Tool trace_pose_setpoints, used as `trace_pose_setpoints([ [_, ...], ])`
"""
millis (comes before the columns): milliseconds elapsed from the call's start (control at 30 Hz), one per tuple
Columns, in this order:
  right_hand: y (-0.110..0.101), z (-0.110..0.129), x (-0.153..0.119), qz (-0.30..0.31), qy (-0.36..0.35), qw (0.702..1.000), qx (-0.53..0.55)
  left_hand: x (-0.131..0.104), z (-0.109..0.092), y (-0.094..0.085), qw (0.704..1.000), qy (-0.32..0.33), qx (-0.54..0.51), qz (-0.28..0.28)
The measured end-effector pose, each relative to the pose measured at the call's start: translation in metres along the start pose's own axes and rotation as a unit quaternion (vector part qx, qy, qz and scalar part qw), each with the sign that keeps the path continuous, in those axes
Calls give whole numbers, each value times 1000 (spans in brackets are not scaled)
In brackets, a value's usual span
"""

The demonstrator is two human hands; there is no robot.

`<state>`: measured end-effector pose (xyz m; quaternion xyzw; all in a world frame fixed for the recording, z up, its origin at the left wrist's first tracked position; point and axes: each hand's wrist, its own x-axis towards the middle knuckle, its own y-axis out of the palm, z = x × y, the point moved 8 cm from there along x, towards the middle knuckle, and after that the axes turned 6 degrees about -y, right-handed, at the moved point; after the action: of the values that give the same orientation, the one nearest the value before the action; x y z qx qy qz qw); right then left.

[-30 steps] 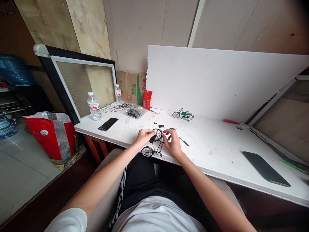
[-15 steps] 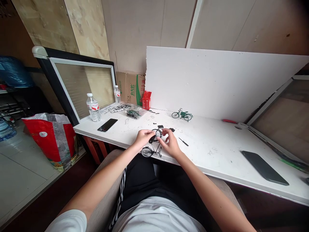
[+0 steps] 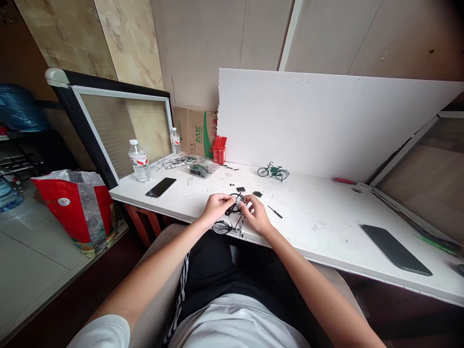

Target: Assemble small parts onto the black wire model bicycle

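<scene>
A black model bicycle (image 3: 222, 227) is held at the near edge of the white table, one wheel toward me and the other between my hands. My left hand (image 3: 217, 207) pinches it at the far wheel from the left. On the right side of that same wheel, my right hand (image 3: 254, 212) has thumb and fingers closed at the rim. Whether a small part sits between its fingertips is too small to tell. Just beyond lie a small black flat piece (image 3: 240, 189) and another black part (image 3: 257, 194). To the right rests a thin black tool-like stick (image 3: 275, 211).
A finished-looking green model bicycle (image 3: 273, 171) stands farther back. At the left are a phone (image 3: 161, 187), a water bottle (image 3: 139, 162), a plastic bag of green parts (image 3: 200, 169) and black part frames (image 3: 174, 163). A dark flat slab (image 3: 397, 250) lies at the right.
My right hand's fingers have drawn closer together at the far wheel. My left hand keeps its pinch, and the black bicycle has barely shifted.
</scene>
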<state>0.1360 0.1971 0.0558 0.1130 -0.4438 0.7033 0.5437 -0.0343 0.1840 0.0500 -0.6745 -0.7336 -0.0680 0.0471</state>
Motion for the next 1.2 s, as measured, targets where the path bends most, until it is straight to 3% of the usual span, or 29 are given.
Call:
trace_pose_setpoints([
  [267, -8, 13, -2, -43, -57, 997, -14, 0, 2, -1, 1000, -10, -9, 0],
  [533, -6, 27, -2, -27, -110, 991, -69, -1, 3, 1, 1000, -12, -9, 9],
  [800, -5, 24, 0, -24, -93, 994, -59, -1, 1, 2, 1000, -7, -1, 17],
  [1200, -11, 3, -1, -64, -14, 998, 3, -2, 2, 6, 1000, -10, 6, 22],
])
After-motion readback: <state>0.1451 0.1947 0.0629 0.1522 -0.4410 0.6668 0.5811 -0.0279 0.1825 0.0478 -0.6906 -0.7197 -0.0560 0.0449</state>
